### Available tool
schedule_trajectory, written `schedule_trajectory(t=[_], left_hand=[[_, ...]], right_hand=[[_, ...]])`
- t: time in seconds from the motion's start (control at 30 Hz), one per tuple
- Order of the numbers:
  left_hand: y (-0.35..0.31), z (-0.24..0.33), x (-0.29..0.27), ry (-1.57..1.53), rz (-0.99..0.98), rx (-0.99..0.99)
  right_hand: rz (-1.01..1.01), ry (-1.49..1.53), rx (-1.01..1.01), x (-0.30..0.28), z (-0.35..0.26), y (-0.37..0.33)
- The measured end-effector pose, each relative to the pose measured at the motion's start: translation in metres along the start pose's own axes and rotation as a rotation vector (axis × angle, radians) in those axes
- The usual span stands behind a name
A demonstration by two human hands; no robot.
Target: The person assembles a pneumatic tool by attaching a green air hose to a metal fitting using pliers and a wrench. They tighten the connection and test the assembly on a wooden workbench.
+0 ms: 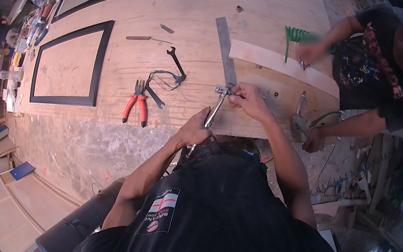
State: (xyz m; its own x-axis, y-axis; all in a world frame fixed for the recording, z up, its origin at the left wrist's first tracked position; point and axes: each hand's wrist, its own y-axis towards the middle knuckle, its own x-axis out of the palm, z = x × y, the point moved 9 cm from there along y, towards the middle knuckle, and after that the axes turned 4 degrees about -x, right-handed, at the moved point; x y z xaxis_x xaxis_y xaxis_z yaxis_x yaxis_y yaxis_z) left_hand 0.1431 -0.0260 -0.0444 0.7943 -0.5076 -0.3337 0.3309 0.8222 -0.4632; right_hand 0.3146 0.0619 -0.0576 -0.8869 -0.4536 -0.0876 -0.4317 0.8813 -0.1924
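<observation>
The shiny metal tool [216, 110] is near the middle of the frame. The person's left hand [194, 129] is wrapped around its handle. The right hand [248, 102] is at its round head, but one cannot tell if the fingers pinch it. Red-handled pliers [137, 101] and a dark wrench [176, 62] lie left of the hands. At upper right, another person's hand [312, 54] is near a pale strip [282, 65].

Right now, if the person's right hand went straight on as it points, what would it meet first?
The right hand would likely meet the silver ratchet-like tool first, at its round head; depth is unclear, and they may already touch.
</observation>
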Motion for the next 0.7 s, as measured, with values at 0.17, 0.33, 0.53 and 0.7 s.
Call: schedule_trajectory(t=[0.17,0.33,0.53,0.7], left_hand=[[0.003,-0.008,0.001,0.010,-0.054,-0.047],[-0.004,0.003,-0.003,0.004,-0.013,-0.051],[-0.002,0.002,0.001,0.043,-0.049,-0.040],[0.001,-0.003,0.000,0.036,-0.048,-0.045]], right_hand=[[0.112,0.000,-0.015,0.003,-0.010,-0.006],[-0.044,0.113,0.242,0.007,-0.021,-0.013],[-0.075,0.108,0.264,0.005,0.002,-0.006],[0.045,0.139,0.102,0.001,-0.006,-0.006]])
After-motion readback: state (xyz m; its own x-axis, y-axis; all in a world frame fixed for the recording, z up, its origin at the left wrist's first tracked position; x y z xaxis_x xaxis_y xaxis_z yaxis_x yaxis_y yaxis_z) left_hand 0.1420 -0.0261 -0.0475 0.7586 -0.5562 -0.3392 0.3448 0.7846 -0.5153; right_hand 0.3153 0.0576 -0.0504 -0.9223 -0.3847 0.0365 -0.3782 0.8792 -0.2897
